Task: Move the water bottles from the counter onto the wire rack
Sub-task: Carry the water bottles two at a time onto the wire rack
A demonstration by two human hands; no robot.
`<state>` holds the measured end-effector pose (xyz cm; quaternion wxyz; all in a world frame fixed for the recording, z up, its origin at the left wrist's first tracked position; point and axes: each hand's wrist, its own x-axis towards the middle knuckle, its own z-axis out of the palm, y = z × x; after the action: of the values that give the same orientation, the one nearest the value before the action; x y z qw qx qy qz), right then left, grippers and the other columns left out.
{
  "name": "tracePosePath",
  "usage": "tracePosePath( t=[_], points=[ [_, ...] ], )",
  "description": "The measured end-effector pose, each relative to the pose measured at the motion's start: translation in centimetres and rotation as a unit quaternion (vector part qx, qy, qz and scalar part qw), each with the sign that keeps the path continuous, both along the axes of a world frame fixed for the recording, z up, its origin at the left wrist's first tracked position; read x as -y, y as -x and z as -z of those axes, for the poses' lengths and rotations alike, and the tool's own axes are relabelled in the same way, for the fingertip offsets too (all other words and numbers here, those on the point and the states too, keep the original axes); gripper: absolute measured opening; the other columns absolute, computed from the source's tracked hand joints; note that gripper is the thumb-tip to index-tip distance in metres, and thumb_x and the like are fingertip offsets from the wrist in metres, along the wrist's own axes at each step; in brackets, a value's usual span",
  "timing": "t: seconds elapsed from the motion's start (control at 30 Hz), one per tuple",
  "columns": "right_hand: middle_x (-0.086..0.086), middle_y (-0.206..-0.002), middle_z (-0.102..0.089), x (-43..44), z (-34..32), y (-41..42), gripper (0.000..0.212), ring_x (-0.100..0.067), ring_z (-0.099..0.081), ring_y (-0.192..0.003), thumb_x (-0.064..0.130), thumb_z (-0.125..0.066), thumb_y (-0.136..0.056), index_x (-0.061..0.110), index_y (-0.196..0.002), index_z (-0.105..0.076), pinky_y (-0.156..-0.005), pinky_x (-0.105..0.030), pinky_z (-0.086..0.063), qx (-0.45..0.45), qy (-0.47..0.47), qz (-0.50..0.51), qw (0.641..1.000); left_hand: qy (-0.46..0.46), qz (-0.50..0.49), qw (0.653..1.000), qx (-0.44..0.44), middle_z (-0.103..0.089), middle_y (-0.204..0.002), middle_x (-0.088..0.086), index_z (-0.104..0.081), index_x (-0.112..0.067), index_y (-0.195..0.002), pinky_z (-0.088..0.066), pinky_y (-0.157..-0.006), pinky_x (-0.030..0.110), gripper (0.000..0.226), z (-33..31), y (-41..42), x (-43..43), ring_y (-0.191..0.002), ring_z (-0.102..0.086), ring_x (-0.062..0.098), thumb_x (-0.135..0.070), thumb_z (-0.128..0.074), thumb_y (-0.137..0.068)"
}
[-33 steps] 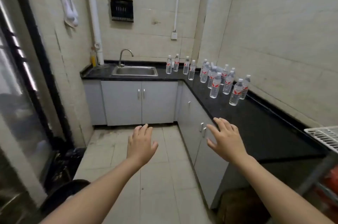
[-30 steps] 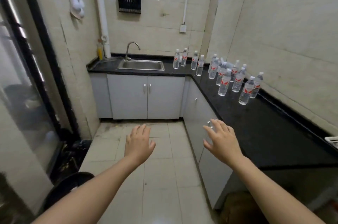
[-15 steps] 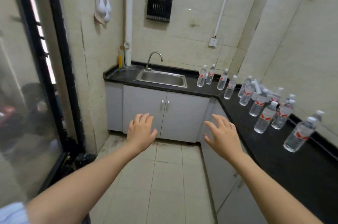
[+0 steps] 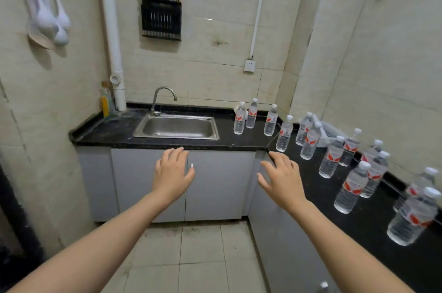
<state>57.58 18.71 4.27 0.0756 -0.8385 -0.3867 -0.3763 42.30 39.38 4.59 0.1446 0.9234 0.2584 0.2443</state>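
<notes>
Left hand (image 4: 172, 175), right hand (image 4: 280, 178) — outstretched, empty

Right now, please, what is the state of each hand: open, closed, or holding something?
Left hand: open, fingers straight, holding nothing.
Right hand: open, fingers spread, holding nothing, touching no water bottles.

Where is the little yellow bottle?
In the head view, the yellow bottle stands in the back left corner of the counter, beside the white pipe and left of the tap.
</notes>
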Motion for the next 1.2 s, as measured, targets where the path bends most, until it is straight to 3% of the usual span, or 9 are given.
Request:
tracePosePath(
  t=[0.5, 0.77, 0.9, 1.07, 1.2],
  points=[
    [-0.014, -0.097, -0.071, -18.5, 4.6, -21.4, 0.034, -0.028, -0.069, -0.089, 0.027, -0.088, -0.044, 0.016, -0.071, -0.07, -0.064, -0.037, -0.055, -0.074, 0.032, -0.007, 0.997, 0.044, -0.037, 0.998, 0.014, -0.038, -0.146, 0.004, -0.041, -0.011, -0.133, -0.024, -0.108, 0.041, 0.047, 2.7, -20.1, -19.1, -0.136, -0.025, 0.022, -0.026, -0.048, -0.089],
    [-0.011, -0.099, -0.07, -23.3, 5.4, -30.7, 0.031, -0.025, -0.069, -0.089, 0.029, -0.082, -0.049, 0.019, -0.077, -0.07, -0.062, -0.036, -0.055, -0.125, 0.006, 0.075, 0.989, 0.081, 0.062, 0.995, 0.017, -0.043, -0.142, 0.006, -0.042, -0.01, -0.133, -0.028, -0.107, 0.041, 0.048, 3.5, -34.4, -27.8, -0.134, -0.03, 0.024, -0.024, -0.051, -0.088],
    [-0.01, -0.099, -0.07, -21.9, 6.5, -33.5, 0.026, -0.026, -0.069, -0.089, 0.033, -0.064, -0.056, 0.02, -0.078, -0.069, -0.06, -0.036, -0.055, -0.15, 0.018, 0.143, 0.978, 0.125, 0.115, 0.985, -0.002, -0.048, -0.139, 0.011, -0.047, -0.007, -0.128, -0.03, -0.106, 0.043, 0.045, 6.3, -40.7, -27.4, -0.13, -0.034, 0.03, -0.019, -0.056, -0.085],
    [-0.014, -0.097, -0.07, -20.0, 8.4, -37.0, 0.038, -0.03, -0.069, -0.084, 0.026, -0.087, -0.047, 0.015, -0.079, -0.069, -0.056, -0.037, -0.055, -0.187, 0.04, 0.185, 0.964, 0.194, 0.137, 0.971, -0.021, -0.051, -0.136, 0.012, -0.05, -0.006, -0.125, -0.033, -0.104, 0.044, 0.047, 10.3, -46.8, -24.9, -0.129, -0.037, 0.032, -0.026, -0.054, -0.082],
    [-0.014, -0.098, -0.069, -20.4, 9.4, -41.4, 0.034, -0.032, -0.069, -0.084, 0.026, -0.079, -0.054, 0.015, -0.084, -0.069, -0.058, -0.038, -0.056, -0.218, 0.005, 0.187, 0.958, 0.249, 0.139, 0.958, -0.027, -0.049, -0.137, 0.01, -0.048, -0.006, -0.127, -0.029, -0.107, 0.039, 0.046, 12.0, -51.8, -23.2, -0.131, -0.036, 0.028, -0.022, -0.054, -0.085]
  ],
)
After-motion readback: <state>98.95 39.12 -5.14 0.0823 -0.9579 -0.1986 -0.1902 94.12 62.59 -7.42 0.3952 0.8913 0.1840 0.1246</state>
